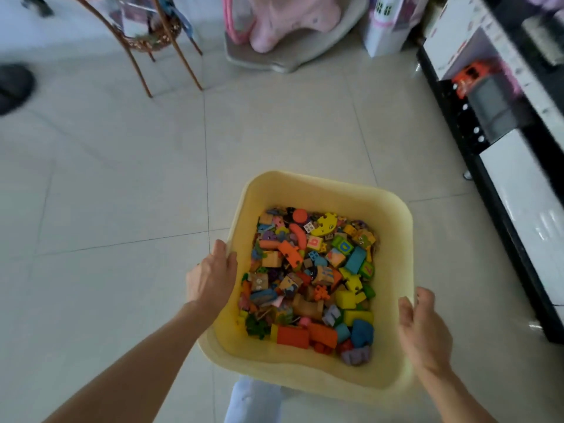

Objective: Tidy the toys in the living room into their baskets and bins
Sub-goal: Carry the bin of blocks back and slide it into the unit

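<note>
A pale yellow plastic bin (320, 190) is held above the tiled floor in front of me. It is filled with several colourful wooden and plastic blocks (311, 279), letters and puzzle pieces. My left hand (212, 274) grips the bin's left rim, thumb over the edge. My right hand (422, 328) grips the right rim, thumb inside and fingers curled round the outside. The bin's near wall hides part of my leg below.
A black and white TV cabinet (518, 184) runs along the right, with an orange toy car (468, 76) on its shelf. A pink rocking toy (290, 22) and a rattan stand (152, 41) are at the back. A dark shoe (12, 87) lies far left.
</note>
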Motion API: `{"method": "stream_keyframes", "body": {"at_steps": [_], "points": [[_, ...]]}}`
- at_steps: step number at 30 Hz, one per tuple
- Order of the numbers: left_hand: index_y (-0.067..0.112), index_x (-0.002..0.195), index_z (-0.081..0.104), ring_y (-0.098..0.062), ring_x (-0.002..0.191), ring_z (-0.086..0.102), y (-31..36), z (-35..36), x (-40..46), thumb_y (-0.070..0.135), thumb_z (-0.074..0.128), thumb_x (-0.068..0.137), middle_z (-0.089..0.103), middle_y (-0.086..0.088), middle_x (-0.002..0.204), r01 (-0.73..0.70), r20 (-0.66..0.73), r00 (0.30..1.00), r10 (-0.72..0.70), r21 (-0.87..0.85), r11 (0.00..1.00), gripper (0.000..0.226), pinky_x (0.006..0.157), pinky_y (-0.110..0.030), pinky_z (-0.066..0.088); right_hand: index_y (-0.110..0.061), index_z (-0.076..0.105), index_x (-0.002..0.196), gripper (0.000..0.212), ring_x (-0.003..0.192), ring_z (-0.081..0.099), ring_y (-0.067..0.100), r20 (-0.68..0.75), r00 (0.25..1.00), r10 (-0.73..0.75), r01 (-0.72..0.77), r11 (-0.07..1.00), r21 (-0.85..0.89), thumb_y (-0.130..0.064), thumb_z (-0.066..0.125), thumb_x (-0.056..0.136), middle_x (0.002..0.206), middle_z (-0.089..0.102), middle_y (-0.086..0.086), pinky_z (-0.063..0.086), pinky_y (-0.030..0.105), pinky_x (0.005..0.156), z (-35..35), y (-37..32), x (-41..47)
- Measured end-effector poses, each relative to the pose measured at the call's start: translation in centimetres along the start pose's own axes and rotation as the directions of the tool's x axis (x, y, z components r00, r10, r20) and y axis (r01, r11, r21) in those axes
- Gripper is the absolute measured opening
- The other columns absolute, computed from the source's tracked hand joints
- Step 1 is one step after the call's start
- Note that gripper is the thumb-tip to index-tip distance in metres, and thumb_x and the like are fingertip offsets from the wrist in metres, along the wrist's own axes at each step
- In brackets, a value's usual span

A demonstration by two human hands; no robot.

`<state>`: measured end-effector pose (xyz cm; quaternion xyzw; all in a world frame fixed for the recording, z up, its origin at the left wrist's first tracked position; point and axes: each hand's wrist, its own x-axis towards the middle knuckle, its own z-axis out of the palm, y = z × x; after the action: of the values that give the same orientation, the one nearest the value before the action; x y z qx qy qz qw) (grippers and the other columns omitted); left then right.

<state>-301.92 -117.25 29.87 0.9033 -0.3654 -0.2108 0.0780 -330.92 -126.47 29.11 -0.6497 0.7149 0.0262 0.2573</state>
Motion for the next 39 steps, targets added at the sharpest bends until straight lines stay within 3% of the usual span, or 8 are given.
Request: {"method": "stream_keyframes", "body": {"at_steps": [7, 11, 18, 21, 26, 29, 35, 39], "points": [[0.009, 0.096, 0.038, -0.037, 0.079, 0.061, 1.9, -5.9, -4.0, 0.03, 0.037, 0.098, 0.062, -0.019, 0.088, 0.236, -0.149, 0.959, -0.243, -0.059, 0.97, 0.021, 0.066, -0.039, 0.044, -0.002, 0.043, 0.121, 0.031, 0.093, 0.061, 0.042, 0.073, 0.948, -0.31, 0.313, 0.949, -0.036, -0.021, 0.044, 0.096, 0.103, 0.065, 0.025, 0.043, 0.04, 0.073, -7.0, -4.9, 3.7], [0.01, 0.092, 0.038, -0.038, 0.082, 0.06, 4.7, -8.3, -6.5, 0.028, 0.039, 0.097, 0.061, -0.021, 0.091, 0.369, -0.236, 0.889, -0.393, -0.141, 0.919, 0.019, 0.066, -0.038, 0.042, -0.004, 0.041, 0.125, 0.033, 0.095, 0.061, 0.039, 0.119, 0.843, -0.524, 0.536, 0.837, -0.108, -0.022, 0.042, 0.097, 0.108, 0.065, 0.021, 0.044, 0.038, 0.073, -11.8, -8.1, 7.2], [0.009, 0.087, 0.036, -0.034, 0.074, 0.054, 10.3, -13.3, -4.9, 0.026, 0.042, 0.096, 0.059, -0.021, 0.091, 0.389, -0.343, 0.835, -0.429, -0.182, 0.903, 0.019, 0.061, -0.033, 0.034, -0.006, 0.04, 0.123, 0.03, 0.09, 0.061, 0.033, 0.137, 0.747, -0.651, 0.665, 0.73, -0.157, -0.023, 0.039, 0.098, 0.103, 0.065, 0.014, 0.037, 0.031, 0.063, -18.8, -12.9, 12.4], [0.008, 0.086, 0.038, -0.026, 0.066, 0.043, 11.7, -14.3, -0.9, 0.024, 0.043, 0.095, 0.059, -0.021, 0.089, 0.396, -0.335, 0.834, -0.438, -0.188, 0.899, 0.019, 0.059, -0.033, 0.033, -0.007, 0.04, 0.12, 0.027, 0.086, 0.06, 0.031, 0.149, 0.749, -0.646, 0.663, 0.73, -0.166, -0.022, 0.038, 0.098, 0.1, 0.065, 0.013, 0.038, 0.031, 0.062, -19.9, -15.5, 15.8], [0.009, 0.087, 0.038, -0.025, 0.066, 0.043, 13.4, -16.2, 10.0, 0.026, 0.043, 0.096, 0.051, -0.013, 0.081, 0.353, -0.284, 0.877, -0.388, -0.166, 0.921, 0.02, 0.059, -0.031, 0.033, -0.008, 0.041, 0.118, 0.025, 0.071, 0.057, 0.022, 0.14, 0.791, -0.596, 0.611, 0.781, -0.126, -0.024, 0.04, 0.098, 0.087, 0.062, 0.007, 0.044, 0.032, 0.059, -19.6, -20.7, 23.0], [0.01, 0.089, 0.038, -0.031, 0.073, 0.051, 14.9, -18.7, 17.4, 0.027, 0.043, 0.096, 0.05, -0.012, 0.083, 0.287, -0.25, 0.916, -0.314, -0.141, 0.948, 0.019, 0.061, -0.032, 0.035, -0.009, 0.041, 0.119, 0.027, 0.075, 0.06, 0.025, 0.126, 0.845, -0.519, 0.531, 0.842, -0.098, -0.025, 0.041, 0.098, 0.089, 0.063, 0.007, 0.048, 0.034, 0.063, -20.7, -24.1, 26.8], [0.01, 0.089, 0.039, -0.026, 0.071, 0.046, 20.3, -24.4, 31.6, 0.028, 0.042, 0.095, 0.049, -0.01, 0.084, 0.095, -0.236, 0.965, -0.113, -0.086, 0.992, 0.019, 0.062, -0.033, 0.037, -0.009, 0.042, 0.119, 0.027, 0.074, 0.059, 0.024, 0.039, 0.921, -0.387, 0.388, 0.921, -0.02, -0.024, 0.043, 0.098, 0.085, 0.061, 0.007, 0.044, 0.032, 0.059, -24.2, -30.1, 33.9], [0.008, 0.087, 0.044, -0.028, 0.07, 0.051, 25.4, -26.1, 40.8, 0.027, 0.044, 0.094, 0.051, -0.009, 0.079, 0.013, -0.219, 0.975, -0.023, -0.047, 0.999, 0.02, 0.06, -0.033, 0.041, -0.009, 0.042, 0.12, 0.027, 0.081, 0.063, 0.029, 0.003, 0.956, -0.295, 0.294, 0.955, 0.047, -0.023, 0.043, 0.097, 0.091, 0.065, 0.011, 0.05, 0.038, 0.071, -26.6, -32.9, 40.4]]}}
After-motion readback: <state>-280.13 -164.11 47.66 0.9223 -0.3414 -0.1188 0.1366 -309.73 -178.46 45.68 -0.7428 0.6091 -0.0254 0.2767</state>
